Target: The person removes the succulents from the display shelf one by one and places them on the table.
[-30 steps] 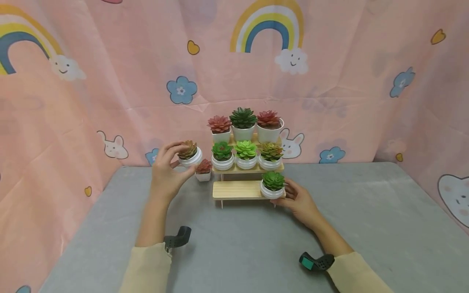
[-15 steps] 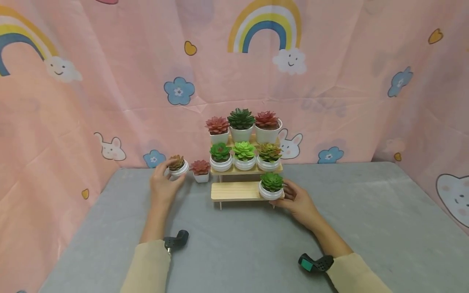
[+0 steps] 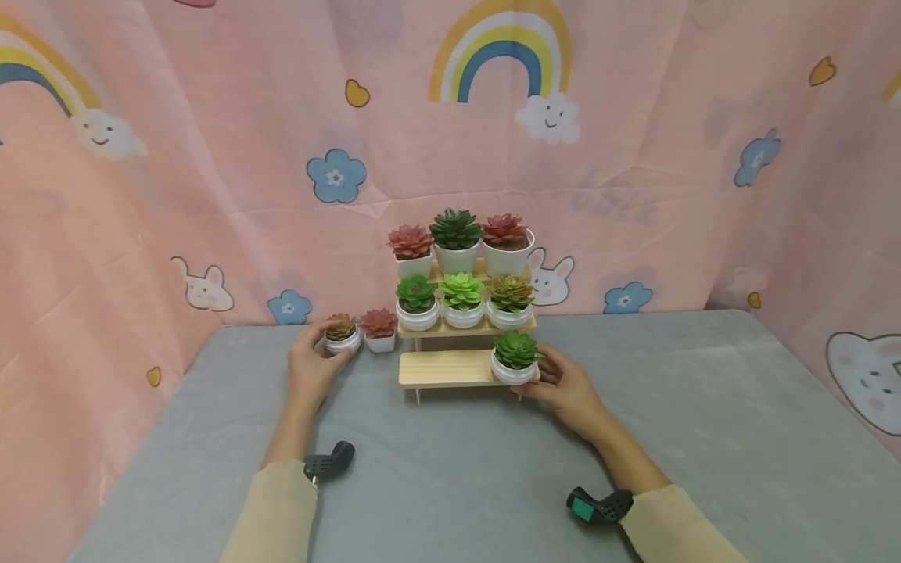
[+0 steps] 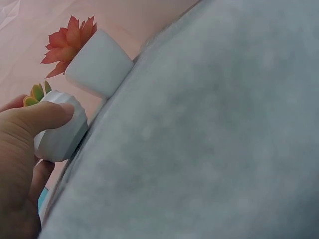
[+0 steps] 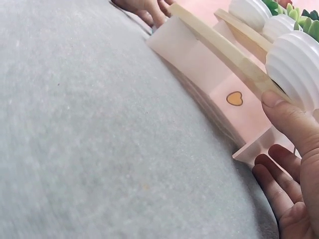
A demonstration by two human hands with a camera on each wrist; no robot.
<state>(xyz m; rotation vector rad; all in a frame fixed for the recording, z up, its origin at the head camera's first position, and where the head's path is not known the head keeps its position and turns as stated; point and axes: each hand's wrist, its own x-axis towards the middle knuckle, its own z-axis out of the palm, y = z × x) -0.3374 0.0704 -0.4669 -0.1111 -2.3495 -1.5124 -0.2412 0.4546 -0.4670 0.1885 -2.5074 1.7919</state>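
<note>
At the back left, my left hand [image 3: 310, 363] holds a small brownish succulent in a round white ribbed pot [image 4: 62, 127], thumb on the pot's side. The pot stands upright at table level, just left of a red succulent in a square white pot [image 3: 380, 330]. My right hand [image 3: 568, 391] grips the right end of the wooden tiered plant stand [image 3: 443, 369]. In the right wrist view its thumb [image 5: 284, 112] presses the lowest board's edge, with fingers below beside the clear leg. A green succulent in a white pot [image 3: 515, 358] sits on that board, close to the thumb.
The middle tier carries a dark green succulent [image 3: 417, 303], a bright green one [image 3: 462, 300] and a yellow-brown one [image 3: 510, 302]. Red and dark green potted succulents [image 3: 457, 238] fill the top tier. A grey cloth covers the table [image 3: 450, 477]; a pink printed curtain [image 3: 633, 195] hangs behind.
My left hand has moved left and down with the brownish succulent, from above the square-potted red one to the table beside it. The right hand stays at the stand's end.
</note>
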